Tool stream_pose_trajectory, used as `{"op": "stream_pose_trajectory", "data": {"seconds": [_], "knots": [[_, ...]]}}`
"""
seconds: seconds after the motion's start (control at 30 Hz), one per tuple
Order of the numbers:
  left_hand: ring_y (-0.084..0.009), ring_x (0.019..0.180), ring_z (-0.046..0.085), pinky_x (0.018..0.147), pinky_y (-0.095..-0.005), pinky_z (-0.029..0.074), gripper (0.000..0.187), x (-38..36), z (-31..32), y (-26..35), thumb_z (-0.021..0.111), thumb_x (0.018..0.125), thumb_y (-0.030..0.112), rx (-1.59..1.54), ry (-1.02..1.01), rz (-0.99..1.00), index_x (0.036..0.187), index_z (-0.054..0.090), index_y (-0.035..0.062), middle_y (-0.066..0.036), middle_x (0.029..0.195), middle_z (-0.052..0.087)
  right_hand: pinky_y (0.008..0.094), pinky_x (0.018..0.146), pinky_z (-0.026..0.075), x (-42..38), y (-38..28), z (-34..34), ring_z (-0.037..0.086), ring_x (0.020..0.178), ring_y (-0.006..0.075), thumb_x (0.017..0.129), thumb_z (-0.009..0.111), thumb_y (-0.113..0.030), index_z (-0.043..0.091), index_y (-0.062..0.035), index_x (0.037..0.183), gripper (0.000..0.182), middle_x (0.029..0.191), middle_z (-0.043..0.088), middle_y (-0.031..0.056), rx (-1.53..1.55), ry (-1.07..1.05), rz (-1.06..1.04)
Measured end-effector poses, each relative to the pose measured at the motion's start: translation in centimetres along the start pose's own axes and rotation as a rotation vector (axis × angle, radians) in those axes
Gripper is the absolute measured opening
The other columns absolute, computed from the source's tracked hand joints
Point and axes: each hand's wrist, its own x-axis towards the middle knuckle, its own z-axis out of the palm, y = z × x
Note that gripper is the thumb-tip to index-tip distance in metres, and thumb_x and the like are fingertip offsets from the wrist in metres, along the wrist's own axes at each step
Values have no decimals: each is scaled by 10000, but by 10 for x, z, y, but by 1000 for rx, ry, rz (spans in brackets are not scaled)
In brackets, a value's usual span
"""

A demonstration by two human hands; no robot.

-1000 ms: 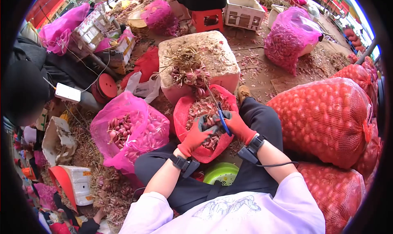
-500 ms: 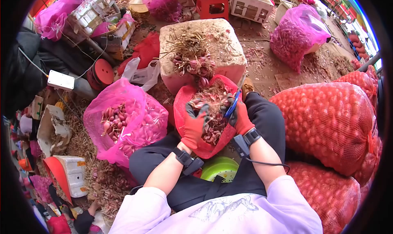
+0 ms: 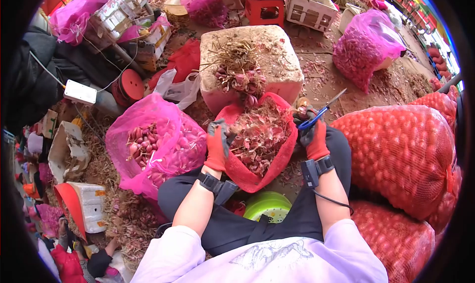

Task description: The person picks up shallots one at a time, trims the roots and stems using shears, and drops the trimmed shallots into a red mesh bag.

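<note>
A red mesh bag (image 3: 250,176) full of shallot peelings and trimmings lies open between my knees. My left hand (image 3: 217,145), in a red and grey glove, grips the bag's left rim. On the bag's right rim rests my right hand (image 3: 313,132), gloved the same way and closed on blue-handled scissors (image 3: 320,112) whose blades point up and to the right. A bunch of shallots with dry roots (image 3: 237,75) lies on a white foam box (image 3: 283,60) just beyond the bag.
A pink plastic bag of shallots (image 3: 153,142) sits to my left. Large red net sacks (image 3: 396,154) crowd my right side. A green bowl (image 3: 267,206) lies by my legs. Boxes, a red stool (image 3: 264,10) and another pink bag (image 3: 366,48) stand further back.
My hands have moved apart from the middle of the bag to its two rims, spreading it open. The scissors have swung out to the right.
</note>
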Motion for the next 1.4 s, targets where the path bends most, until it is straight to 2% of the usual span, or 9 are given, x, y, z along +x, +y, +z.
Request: {"op": "stream_pose_trajectory", "data": {"seconds": [0.17,0.27,0.37,0.5,0.8,0.9,1.13,1.23,1.4], "knots": [[-53,622,467,554,-243,452,225,-8,3,-40,556,915,250,196,-328,-308,1096,571,118,61,750,490,258,579,506,-10,14,2,633,695,137,860,588,-134,589,-8,1067,242,895,647,57,-562,-181,122],[-41,620,461,513,-208,372,244,-22,18,-34,528,932,261,196,-454,-433,1118,588,114,60,765,507,300,677,538,-25,27,24,653,789,168,816,652,-100,595,8,1058,270,919,658,82,-370,-404,429],[-27,615,445,513,-189,348,245,-30,20,-29,517,943,262,217,-514,-394,1116,601,109,70,764,513,263,688,506,-21,43,18,628,797,125,785,706,-106,593,9,1057,316,914,657,64,-982,-467,63],[-20,612,443,531,-187,362,231,-33,21,-42,530,941,232,376,-487,-172,1108,606,92,74,754,516,237,625,454,-20,58,13,564,705,75,787,707,-117,595,8,1029,294,865,642,29,-1148,-249,-45],[-41,673,518,569,-188,416,303,-42,32,-17,581,885,77,134,-607,-486,1183,534,49,43,844,583,241,633,482,-19,56,22,606,721,98,811,668,-130,606,5,1029,264,858,647,40,-782,-429,45],[-67,743,568,638,-214,465,309,-38,24,-28,578,842,-7,130,-564,-363,1147,553,35,15,891,613,245,657,498,-29,58,30,625,752,109,821,655,-109,604,6,1035,249,882,654,49,-1200,-310,-311],[-117,835,595,729,-249,492,388,-23,7,-57,634,786,-36,756,-318,387,1158,540,24,-51,990,623,251,674,518,-24,48,28,631,781,123,822,659,-99,592,-2,1061,267,889,641,33,-447,-290,223],[-99,850,579,782,-228,472,277,-17,9,-38,618,826,14,282,-302,-211,1097,572,41,-11,961,617,236,643,506,-20,42,28,620,728,107,800,693,-130,596,1,1045,293,868,652,31,-395,-334,236],[-106,937,568,839,-229,446,359,-36,38,-4,597,807,-1,334,-512,51,1160,551,42,-47,1003,615,221,645,484,-26,29,44,604,705,92,780,697,-115,616,-9,1011,267,869,668,34,-574,-453,226]]}}
